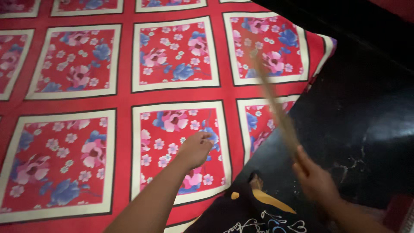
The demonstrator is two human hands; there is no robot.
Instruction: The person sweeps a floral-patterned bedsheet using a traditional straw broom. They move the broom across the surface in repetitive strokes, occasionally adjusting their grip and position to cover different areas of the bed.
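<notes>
A red bedsheet (125,99) with white-framed squares of pink and blue flowers fills most of the view. My left hand (196,149) rests on it near the lower middle, fingers curled and pinching the cloth. My right hand (315,179) at the lower right grips a thin light-brown stick (274,101). The stick is blurred and slants up and left over the sheet's right edge.
A dark, glossy black floor (362,121) lies to the right of the sheet's edge. My dark garment with a yellow and white print (250,215) shows at the bottom. A red patch (394,213) sits in the bottom right corner.
</notes>
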